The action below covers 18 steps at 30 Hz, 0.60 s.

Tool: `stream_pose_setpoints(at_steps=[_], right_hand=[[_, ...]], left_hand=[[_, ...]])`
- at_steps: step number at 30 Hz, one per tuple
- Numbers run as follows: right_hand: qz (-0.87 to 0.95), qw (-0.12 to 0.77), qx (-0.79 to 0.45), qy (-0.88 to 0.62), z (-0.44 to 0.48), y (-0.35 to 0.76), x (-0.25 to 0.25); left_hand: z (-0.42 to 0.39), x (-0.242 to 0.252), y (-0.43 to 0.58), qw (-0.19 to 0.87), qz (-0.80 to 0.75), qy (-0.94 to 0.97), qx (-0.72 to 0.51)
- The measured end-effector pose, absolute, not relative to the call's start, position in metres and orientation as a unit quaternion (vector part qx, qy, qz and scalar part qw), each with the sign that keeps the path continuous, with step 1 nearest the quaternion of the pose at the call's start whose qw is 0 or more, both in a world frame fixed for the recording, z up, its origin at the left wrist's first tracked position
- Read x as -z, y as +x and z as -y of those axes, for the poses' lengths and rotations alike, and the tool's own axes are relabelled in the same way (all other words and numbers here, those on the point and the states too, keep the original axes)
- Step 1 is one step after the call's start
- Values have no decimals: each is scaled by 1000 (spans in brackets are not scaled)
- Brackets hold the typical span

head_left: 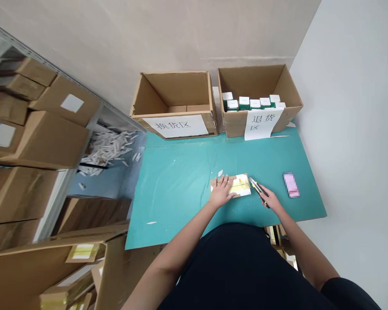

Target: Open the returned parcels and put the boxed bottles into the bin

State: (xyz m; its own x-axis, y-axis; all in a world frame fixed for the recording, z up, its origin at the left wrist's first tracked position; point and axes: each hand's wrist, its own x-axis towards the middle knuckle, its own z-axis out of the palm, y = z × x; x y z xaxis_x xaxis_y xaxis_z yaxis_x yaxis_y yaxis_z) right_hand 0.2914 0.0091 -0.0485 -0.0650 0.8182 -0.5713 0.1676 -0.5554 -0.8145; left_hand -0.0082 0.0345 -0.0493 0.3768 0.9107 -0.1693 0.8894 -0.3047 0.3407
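Observation:
A small brown parcel (241,186) with yellowish tape and a label lies on the teal table (177,185). My left hand (220,192) rests flat on the parcel's left end, fingers stretched out. My right hand (270,199) is closed round a yellow and black utility knife (256,187). The knife's tip points at the parcel's right edge.
Two open cardboard boxes stand at the table's back: the left one (176,103) holds brown cartons, the right one (258,97) holds several green and white small boxes. A pink phone (291,184) lies to the right. Stacked cartons (35,137) fill the shelves on the left.

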Motion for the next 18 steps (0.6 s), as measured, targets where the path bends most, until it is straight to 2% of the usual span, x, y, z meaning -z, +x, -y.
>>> stream_pose_setpoints(at_steps=[18], right_hand=[[431,191,-608,-639,-18,293,35]], left_hand=[[-32,56,-12,151,-572,802,-78]])
